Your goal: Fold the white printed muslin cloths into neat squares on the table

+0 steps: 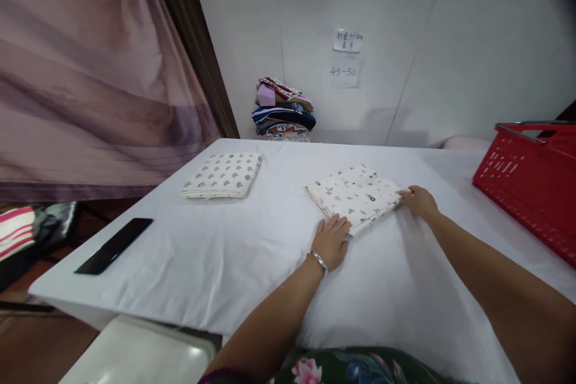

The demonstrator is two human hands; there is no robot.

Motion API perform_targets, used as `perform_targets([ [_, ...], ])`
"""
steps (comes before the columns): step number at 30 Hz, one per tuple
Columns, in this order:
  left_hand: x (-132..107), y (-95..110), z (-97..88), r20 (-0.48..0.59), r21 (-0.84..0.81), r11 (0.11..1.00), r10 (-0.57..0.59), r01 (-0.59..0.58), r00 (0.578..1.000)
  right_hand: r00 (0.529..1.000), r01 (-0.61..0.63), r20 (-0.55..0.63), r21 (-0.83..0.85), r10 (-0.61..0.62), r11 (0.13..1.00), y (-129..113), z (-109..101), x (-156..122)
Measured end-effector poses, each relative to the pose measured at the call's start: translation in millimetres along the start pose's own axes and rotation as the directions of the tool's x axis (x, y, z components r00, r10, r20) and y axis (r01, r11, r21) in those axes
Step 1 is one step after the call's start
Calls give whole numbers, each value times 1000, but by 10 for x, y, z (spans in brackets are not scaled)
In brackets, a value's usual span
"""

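A folded white cloth with small scattered prints (355, 192) lies turned at an angle on the white-covered table (198, 258). My left hand (330, 241), a silver bracelet on its wrist, rests with fingers stretched out at the cloth's near corner. At the right corner, my right hand (418, 201) pinches the cloth's edge between thumb and fingers. Farther left lies a second folded cloth (224, 175), cream with rows of grey-green motifs, touched by neither hand.
A flat black object (114, 246) lies by the table's left edge. On the right stands a red plastic basket (531, 180). Stacked fabrics (284, 111) rise behind the table's far edge, by the wall. A white stool (139, 351) is below at front left.
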State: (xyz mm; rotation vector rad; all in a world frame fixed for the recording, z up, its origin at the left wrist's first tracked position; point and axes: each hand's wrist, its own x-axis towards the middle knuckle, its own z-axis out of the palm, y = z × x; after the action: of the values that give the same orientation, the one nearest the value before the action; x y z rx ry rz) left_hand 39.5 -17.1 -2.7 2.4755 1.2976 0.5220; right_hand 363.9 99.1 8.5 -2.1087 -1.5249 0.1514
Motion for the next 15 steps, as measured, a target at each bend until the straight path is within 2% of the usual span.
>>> perform_targets([
  [3,-3,-11,18,-15,-33,999,20,-21,1000,977,210,-36,28,-209,977,-218,21,-262],
  [5,2,-28,36,-38,-59,997,45,-47,998,927,376,-18,83,-376,923,-396,78,-535],
  [6,6,-38,44,-51,-69,996,55,-58,997,887,460,-14,114,-462,880,-484,113,-687],
  [8,13,-58,54,-82,-84,994,63,-70,995,748,656,-14,170,-663,736,-632,184,-981],
  [10,14,-77,54,-123,-94,993,57,-69,991,629,757,46,195,-776,624,-724,239,-1199],
  [11,12,-84,50,-150,-101,993,48,-63,988,610,764,71,209,-789,610,-747,257,-1265],
  [12,10,-91,44,-179,-110,992,35,-55,983,620,750,82,231,-780,620,-758,267,-1301],
  [15,3,-103,25,-259,-148,989,-12,-27,966,705,663,35,322,-709,676,-750,259,-1282],
])
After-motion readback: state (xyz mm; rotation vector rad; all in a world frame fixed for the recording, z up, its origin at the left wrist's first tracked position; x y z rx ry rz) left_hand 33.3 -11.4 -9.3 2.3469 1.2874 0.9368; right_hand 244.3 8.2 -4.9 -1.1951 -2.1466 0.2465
